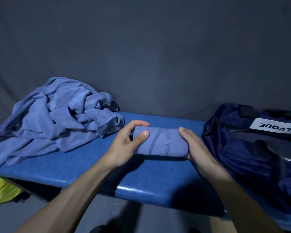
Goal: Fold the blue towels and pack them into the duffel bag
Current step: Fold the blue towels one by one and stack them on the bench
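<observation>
- My left hand (124,145) curls thumb and fingers round the left end of the folded towel (160,142), mid-bench; my right hand (194,148) lies flat and straight against its right end.
- I judge it best to squeeze both ends so the bundle stays compact, then carry it right into the duffel bag (252,147).
- The unfolded towels (57,118) lie heaped far left.
- The padded blue bench (84,167) stands against a dark fabric backdrop (158,47).
</observation>
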A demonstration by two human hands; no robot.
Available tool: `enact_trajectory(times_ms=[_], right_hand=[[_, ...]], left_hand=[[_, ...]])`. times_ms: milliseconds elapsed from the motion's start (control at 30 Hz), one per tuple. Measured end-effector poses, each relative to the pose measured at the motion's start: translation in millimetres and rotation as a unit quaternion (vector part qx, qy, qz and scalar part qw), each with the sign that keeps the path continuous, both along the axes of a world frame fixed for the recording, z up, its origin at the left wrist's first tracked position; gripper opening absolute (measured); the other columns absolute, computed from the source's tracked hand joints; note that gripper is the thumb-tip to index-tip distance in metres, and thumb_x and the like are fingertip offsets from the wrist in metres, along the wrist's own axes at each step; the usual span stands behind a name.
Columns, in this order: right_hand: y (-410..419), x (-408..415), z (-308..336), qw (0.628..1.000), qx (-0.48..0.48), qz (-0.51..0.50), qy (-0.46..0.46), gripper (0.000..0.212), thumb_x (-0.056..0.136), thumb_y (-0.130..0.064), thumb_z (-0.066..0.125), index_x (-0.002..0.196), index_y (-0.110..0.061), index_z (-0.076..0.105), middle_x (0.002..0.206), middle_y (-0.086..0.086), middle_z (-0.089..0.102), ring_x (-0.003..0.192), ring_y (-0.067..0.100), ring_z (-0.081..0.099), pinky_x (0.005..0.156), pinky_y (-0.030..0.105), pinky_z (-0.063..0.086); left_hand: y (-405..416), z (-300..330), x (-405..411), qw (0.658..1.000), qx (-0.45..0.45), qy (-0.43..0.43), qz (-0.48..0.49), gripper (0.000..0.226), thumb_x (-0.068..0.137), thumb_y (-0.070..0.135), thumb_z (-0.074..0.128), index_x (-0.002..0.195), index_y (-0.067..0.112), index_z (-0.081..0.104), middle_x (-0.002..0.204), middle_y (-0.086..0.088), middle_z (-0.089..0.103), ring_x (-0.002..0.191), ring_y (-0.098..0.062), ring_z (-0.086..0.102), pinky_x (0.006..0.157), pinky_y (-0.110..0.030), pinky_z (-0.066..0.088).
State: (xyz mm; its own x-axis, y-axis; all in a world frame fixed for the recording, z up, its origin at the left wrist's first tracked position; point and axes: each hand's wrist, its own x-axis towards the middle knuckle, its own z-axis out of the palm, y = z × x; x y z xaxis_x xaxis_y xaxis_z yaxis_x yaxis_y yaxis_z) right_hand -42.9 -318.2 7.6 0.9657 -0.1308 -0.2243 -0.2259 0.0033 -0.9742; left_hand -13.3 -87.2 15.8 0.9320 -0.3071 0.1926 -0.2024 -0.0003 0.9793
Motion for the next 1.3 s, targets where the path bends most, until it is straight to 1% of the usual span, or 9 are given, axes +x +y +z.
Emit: enact_trajectory(times_ms=[133,233,367,567,800,933,1067,1200,1300], right_hand=[[10.3,-6.2,12.1,0.990,0.132,0.034,-0.044,0.068,0.073,-0.056,0.079,0.122,-0.011,0.067,0.118,0.015,0.074,0.108,0.032,0.072,0.084,0.052,0.060],[10.6,-4.3,13.5,0.988,0.087,-0.033,-0.122,0.064,0.066,-0.056,0.088,0.109,-0.011,0.069,0.110,0.015,0.075,0.102,0.032,0.072,0.094,0.057,0.056],[9.2,-4.2,14.9,0.984,0.018,-0.045,-0.174,0.044,0.077,-0.045,0.080,0.101,-0.012,0.063,0.092,0.004,0.072,0.085,0.018,0.069,0.082,0.045,0.057],[6.7,-0.6,13.2,0.973,-0.033,-0.111,-0.202,0.035,0.079,-0.045,0.079,0.085,-0.015,0.062,0.080,0.005,0.069,0.074,0.016,0.065,0.075,0.047,0.057],[-9.5,11.4,6.6,0.971,-0.124,-0.137,-0.151,0.022,0.088,-0.045,0.071,0.086,-0.024,0.066,0.082,-0.004,0.071,0.082,0.017,0.071,0.076,0.046,0.059],[-21.5,17.4,3.6,0.981,-0.111,-0.137,-0.077,0.023,0.094,-0.034,0.068,0.079,-0.016,0.064,0.077,0.012,0.065,0.058,0.030,0.064,0.045,0.035,0.051],[-30.4,23.9,1.4,0.978,-0.114,-0.172,-0.009,0.036,0.095,-0.034,0.066,0.078,-0.004,0.054,0.074,0.015,0.059,0.045,0.028,0.061,0.041,0.030,0.048],[-31.5,29.6,2.0,0.978,-0.159,-0.128,0.037,0.039,0.101,-0.041,0.055,0.077,-0.011,0.047,0.070,0.012,0.054,0.041,0.026,0.053,0.043,0.034,0.046],[-35.9,34.6,4.6,0.957,-0.264,-0.118,0.023,0.043,0.102,-0.046,0.047,0.074,-0.014,0.038,0.072,0.008,0.052,0.060,0.031,0.056,0.057,0.046,0.057]], left_hand=[[-9.8,6.8,0.6,1.000,-0.007,-0.021,0.001,0.028,0.093,0.030,0.063,0.117,0.016,0.062,0.094,0.014,0.068,0.085,-0.005,0.062,0.076,-0.018,0.049],[-16.8,8.8,2.0,1.000,0.003,-0.012,0.013,0.030,0.091,0.037,0.066,0.117,0.022,0.063,0.097,0.017,0.068,0.087,-0.004,0.063,0.077,-0.018,0.050],[-22.8,8.3,5.1,0.999,0.015,-0.040,0.022,0.041,0.080,0.047,0.077,0.114,0.026,0.068,0.107,0.013,0.070,0.095,-0.009,0.066,0.084,-0.025,0.055],[-37.5,8.7,9.8,0.993,0.027,-0.054,0.097,0.028,0.080,0.041,0.081,0.085,0.016,0.071,0.081,0.002,0.074,0.073,-0.011,0.067,0.067,-0.027,0.053],[-50.6,8.4,25.4,0.987,0.076,0.139,0.012,0.026,0.087,0.048,0.077,0.086,0.023,0.072,0.086,0.002,0.074,0.074,-0.012,0.067,0.075,-0.032,0.053],[-64.6,3.4,35.5,0.977,0.035,0.202,0.062,0.039,0.079,0.052,0.081,0.073,0.018,0.064,0.074,-0.006,0.063,0.071,-0.023,0.057,0.069,-0.036,0.046],[-79.7,3.5,41.1,0.952,0.054,0.300,0.017,0.051,0.089,0.056,0.069,0.104,0.008,0.065,0.096,-0.008,0.067,0.082,-0.027,0.068,0.061,-0.038,0.059],[-88.8,-12.4,53.3,0.967,0.170,0.151,0.112,0.036,0.093,0.051,0.065,0.086,0.016,0.061,0.078,-0.007,0.068,0.063,-0.029,0.067,0.060,-0.048,0.062],[-89.1,-15.1,64.5,0.973,0.175,0.097,0.114,0.034,0.093,0.050,0.065,0.079,0.019,0.062,0.068,-0.001,0.065,0.061,-0.026,0.064,0.058,-0.044,0.061]])
